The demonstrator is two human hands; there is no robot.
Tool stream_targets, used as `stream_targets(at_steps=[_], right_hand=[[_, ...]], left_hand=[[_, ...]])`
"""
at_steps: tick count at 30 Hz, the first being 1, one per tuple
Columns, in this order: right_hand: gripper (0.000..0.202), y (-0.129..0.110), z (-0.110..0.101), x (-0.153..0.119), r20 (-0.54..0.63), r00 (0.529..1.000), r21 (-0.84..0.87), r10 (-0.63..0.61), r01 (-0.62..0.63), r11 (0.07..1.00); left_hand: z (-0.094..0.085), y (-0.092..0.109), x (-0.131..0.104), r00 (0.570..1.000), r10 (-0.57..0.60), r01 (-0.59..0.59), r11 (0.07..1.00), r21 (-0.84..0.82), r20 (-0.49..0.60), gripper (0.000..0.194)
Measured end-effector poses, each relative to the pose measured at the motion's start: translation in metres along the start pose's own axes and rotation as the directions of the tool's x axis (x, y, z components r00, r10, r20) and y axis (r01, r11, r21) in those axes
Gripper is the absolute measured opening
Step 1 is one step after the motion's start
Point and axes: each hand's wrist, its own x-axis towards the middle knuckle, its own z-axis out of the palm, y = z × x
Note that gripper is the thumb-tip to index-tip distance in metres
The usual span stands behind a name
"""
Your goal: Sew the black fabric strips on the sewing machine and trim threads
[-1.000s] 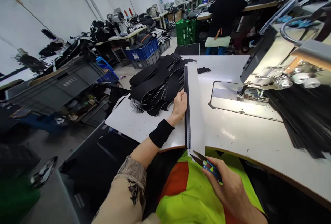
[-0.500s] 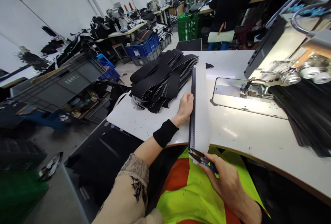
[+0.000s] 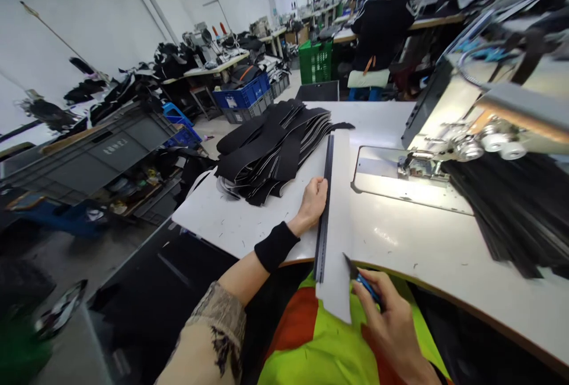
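A long white strip with a black zipper tape along its left edge (image 3: 338,213) lies across the front of the white table, its near end hanging over my lap. My left hand (image 3: 313,200) is closed on the strip's left edge, about midway along. In my right hand (image 3: 389,308) is a pair of thread snips (image 3: 365,283) with blue handles, the dark blades pointing up and left beside the strip's right edge. A pile of black fabric strips with pale undersides (image 3: 275,150) rests left of the strip, beyond my left hand.
A sewing machine (image 3: 471,112) stands on the right of the table (image 3: 382,236), its metal plate (image 3: 382,171) near the strip. Black strips (image 3: 511,207) lie beside it. Grey crate (image 3: 98,153) and blue crate (image 3: 242,97) stand left. A person (image 3: 382,29) sits at the back.
The snips have moved from the zipper end at the strip's near left corner to its right side, with blades closer together. The strip's near end now shows more fully over my lap.
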Motion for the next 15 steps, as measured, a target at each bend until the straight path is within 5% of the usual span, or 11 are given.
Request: stream_targets(at_steps=[3,6,8,11,13,15], right_hand=[[0.021,0.007,-0.021,0.012,-0.023,0.972,0.153,0.235,-0.229,0.961],[0.026,0.013,-0.05,0.026,-0.04,0.971,0.153,0.234,-0.225,0.962],[0.028,0.014,-0.067,0.036,-0.099,0.972,0.097,0.211,-0.201,0.975],[0.03,0.012,-0.083,0.048,-0.15,0.973,0.027,0.176,-0.174,0.984],[0.03,0.008,-0.086,0.055,-0.135,0.98,-0.026,0.147,-0.152,0.988],[0.029,0.004,-0.086,0.06,-0.102,0.987,-0.083,0.121,-0.13,0.988]], left_hand=[[-0.017,0.004,-0.018,0.985,0.039,-0.051,0.996,0.072,0.166,0.028],[-0.044,0.001,-0.048,0.948,0.151,-0.244,0.911,0.333,0.279,0.039],[-0.062,-0.006,-0.07,0.902,0.325,-0.432,0.718,0.546,0.285,0.046],[-0.08,-0.023,-0.098,0.734,0.563,-0.632,0.36,0.686,0.38,0.065],[-0.086,-0.034,-0.112,0.65,0.623,-0.66,0.178,0.729,0.436,0.069],[-0.088,-0.04,-0.121,0.612,0.631,-0.646,0.051,0.761,0.477,0.07]])
